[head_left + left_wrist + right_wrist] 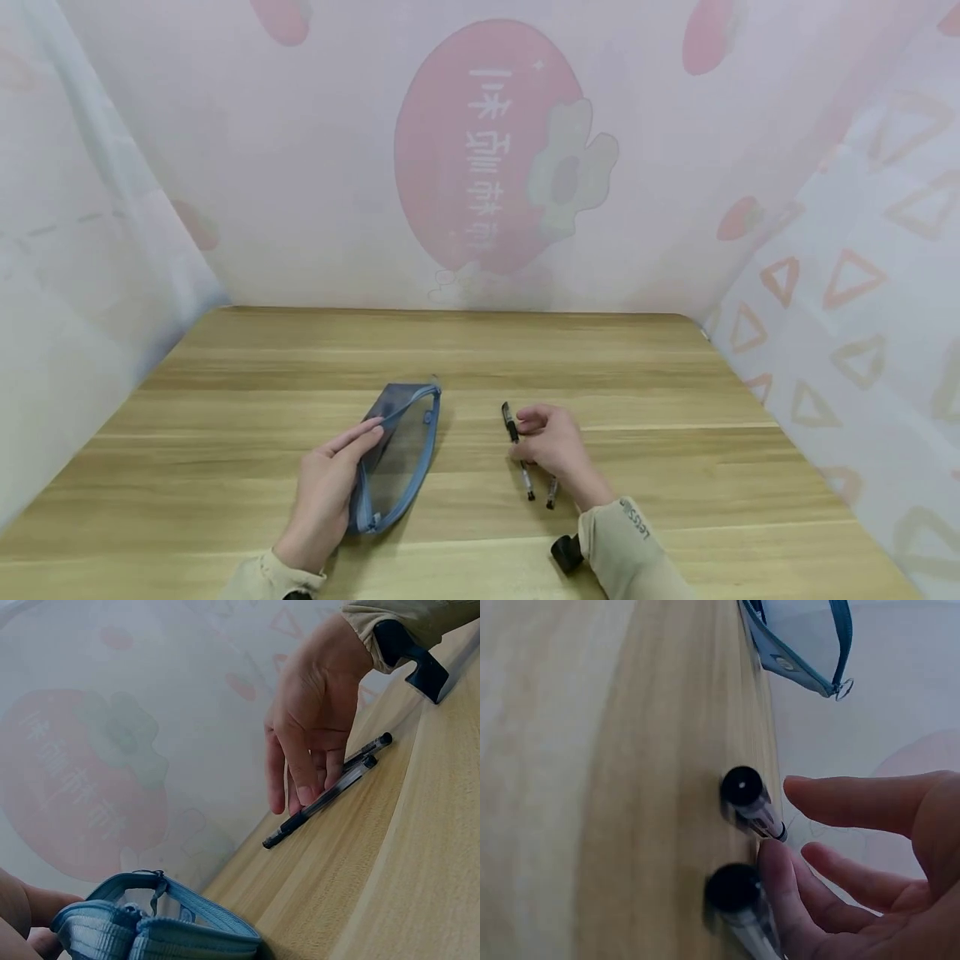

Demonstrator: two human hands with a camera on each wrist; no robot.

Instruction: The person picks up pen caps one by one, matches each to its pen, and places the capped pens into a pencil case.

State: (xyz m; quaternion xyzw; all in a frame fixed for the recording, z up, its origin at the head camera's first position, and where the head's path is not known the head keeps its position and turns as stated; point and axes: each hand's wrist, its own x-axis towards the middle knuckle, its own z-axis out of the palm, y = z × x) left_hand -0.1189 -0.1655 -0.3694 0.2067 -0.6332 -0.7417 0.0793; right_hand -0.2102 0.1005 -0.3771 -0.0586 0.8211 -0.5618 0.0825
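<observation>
A blue mesh zip pencil case (405, 458) tilts over the left-middle of the table, its zip mouth gaping to the right. My left hand (326, 483) grips its left side, thumb on top. Two clear pens with black ends lie right of it. My right hand (555, 446) reaches down over them, thumb and fingers spread at the nearer pen (315, 810). In the right wrist view, a gap shows between the thumb (855, 802) and that pen. The other pen (552, 492) lies partly hidden under the right hand.
The wooden table (225, 400) runs back to a pale fabric backdrop (322, 167) printed with strawberries. Fabric walls also stand at the left and right. A black wrist mount (566, 552) juts from the right sleeve, close over the table.
</observation>
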